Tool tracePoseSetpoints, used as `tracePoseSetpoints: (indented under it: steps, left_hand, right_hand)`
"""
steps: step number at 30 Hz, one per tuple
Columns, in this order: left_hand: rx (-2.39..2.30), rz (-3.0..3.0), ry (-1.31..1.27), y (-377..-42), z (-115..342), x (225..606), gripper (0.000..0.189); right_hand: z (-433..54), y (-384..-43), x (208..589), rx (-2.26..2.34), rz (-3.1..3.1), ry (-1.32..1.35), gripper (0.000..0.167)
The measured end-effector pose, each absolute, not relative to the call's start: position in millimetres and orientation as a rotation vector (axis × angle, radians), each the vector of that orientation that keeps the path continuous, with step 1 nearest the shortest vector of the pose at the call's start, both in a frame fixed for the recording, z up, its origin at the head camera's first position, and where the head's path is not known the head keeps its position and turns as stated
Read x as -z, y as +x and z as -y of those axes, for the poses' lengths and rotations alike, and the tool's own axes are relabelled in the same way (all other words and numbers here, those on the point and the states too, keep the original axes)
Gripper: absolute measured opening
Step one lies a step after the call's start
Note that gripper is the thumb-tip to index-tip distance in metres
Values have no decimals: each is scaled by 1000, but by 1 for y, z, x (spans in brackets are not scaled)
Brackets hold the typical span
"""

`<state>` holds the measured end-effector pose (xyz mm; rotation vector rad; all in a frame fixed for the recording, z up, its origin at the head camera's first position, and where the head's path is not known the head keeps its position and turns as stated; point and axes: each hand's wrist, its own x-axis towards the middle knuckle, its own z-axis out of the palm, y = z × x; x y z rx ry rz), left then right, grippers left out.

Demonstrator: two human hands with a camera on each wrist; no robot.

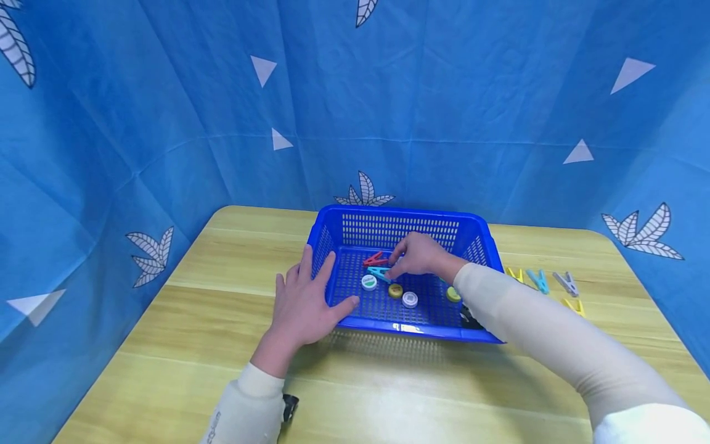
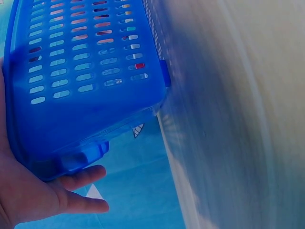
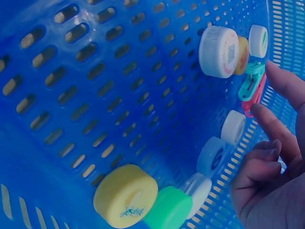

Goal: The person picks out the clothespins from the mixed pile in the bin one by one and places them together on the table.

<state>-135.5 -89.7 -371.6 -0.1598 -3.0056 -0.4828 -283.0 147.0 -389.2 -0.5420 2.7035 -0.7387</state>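
My left hand rests at the left rim of a blue plastic basket, fingers extended outside and thumb over the edge. In the left wrist view, two fingers stick out past the rim. My right hand reaches down inside the basket. Its thumb and index finger are spread around a teal clothespin, the other fingers curled in. Right beside it lies a red clothespin. Near them are a white cap with green print, a gold cap and a white cap.
Elsewhere in the basket sit a yellow cap, a green cap and several white or bluish ones. Outside, right of the basket, lie a blue clothespin, a grey clothespin and yellow ones on the wooden table.
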Motion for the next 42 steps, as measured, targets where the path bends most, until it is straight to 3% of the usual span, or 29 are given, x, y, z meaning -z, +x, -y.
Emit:
tracePoseSetpoints:
  steps: [10,42]
  left_hand:
    - [475,3015,-150,-135,89,371,93]
    - [486,3014,-156,-135,89,369,92]
  right_hand:
    - [-145,-285,398,631,-2729,-571,36]
    - [-142,-286,389,665,-2746,-620,22]
